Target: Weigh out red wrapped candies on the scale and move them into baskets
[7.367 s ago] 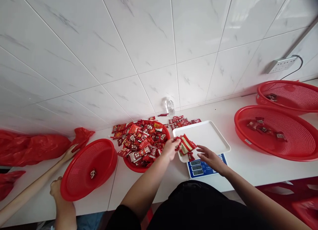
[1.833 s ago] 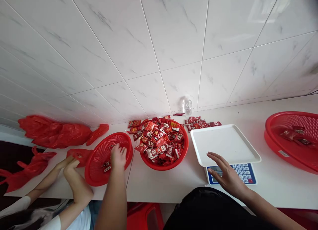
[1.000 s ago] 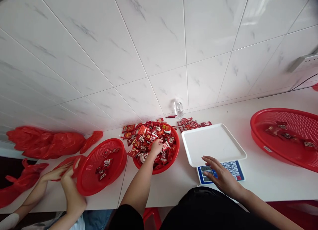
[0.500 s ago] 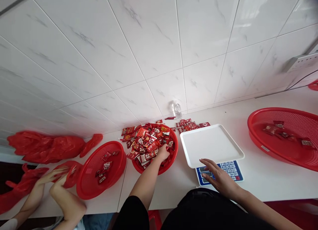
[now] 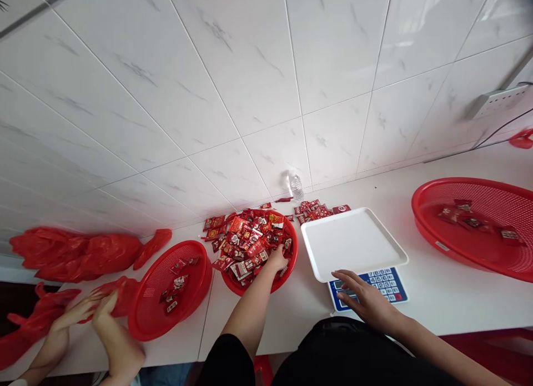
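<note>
My left hand (image 5: 278, 259) reaches into a round red basket (image 5: 295, 247) heaped with small red printed packets (image 5: 250, 236). Its fingers are curled down among the packets at the basket's right side, and what they grip is hidden. My right hand (image 5: 366, 298) is open, fingers apart, over the blue keypad (image 5: 385, 280) of a scale. Its fingertips are by the front edge of the scale's white tray (image 5: 353, 241), which has nothing on it.
Loose packets (image 5: 314, 210) and a clear plastic bottle (image 5: 295, 185) are by the tiled wall. Red baskets holding a few packets stand at left (image 5: 195, 302) and right (image 5: 433, 230). At far left, another person's hands (image 5: 85, 311) handle a red plastic bag (image 5: 125, 291).
My left hand has shifted slightly right and down within the basket. My right hand stays over the scale. The other person's hands have moved a little, and the view has shifted slightly.
</note>
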`<action>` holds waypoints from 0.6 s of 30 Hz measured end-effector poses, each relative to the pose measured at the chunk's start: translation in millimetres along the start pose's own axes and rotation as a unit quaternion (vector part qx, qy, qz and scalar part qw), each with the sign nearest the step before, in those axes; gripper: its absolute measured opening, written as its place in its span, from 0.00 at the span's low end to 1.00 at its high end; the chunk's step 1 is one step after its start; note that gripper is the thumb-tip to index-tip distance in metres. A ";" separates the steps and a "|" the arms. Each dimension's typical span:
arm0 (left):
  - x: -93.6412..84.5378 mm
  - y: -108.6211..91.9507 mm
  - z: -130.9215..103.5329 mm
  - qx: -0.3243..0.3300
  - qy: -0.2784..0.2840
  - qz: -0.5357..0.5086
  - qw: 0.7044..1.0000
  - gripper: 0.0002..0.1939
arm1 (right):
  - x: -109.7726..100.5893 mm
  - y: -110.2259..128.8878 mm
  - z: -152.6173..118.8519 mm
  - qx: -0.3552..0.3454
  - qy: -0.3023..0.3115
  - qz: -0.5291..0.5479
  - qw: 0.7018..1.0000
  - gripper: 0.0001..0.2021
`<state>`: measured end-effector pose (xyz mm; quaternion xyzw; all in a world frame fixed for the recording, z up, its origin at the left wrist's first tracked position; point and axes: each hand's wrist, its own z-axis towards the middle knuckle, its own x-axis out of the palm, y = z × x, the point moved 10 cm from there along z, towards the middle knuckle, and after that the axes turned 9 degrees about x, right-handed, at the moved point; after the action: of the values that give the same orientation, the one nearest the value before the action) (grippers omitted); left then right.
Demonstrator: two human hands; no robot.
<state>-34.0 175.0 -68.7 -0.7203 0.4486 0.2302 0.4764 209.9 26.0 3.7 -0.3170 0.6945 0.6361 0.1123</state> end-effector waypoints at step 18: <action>-31.3 -81.7 -19.6 0.117 -0.034 -0.326 0.938 0.29 | -6.1 -20.5 13.1 0.045 -0.007 -0.018 0.999 0.21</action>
<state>19.4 182.7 2.9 -0.7576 0.1968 0.0327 0.6215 223.4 40.5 -11.7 -0.3191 0.7158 0.6045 0.1428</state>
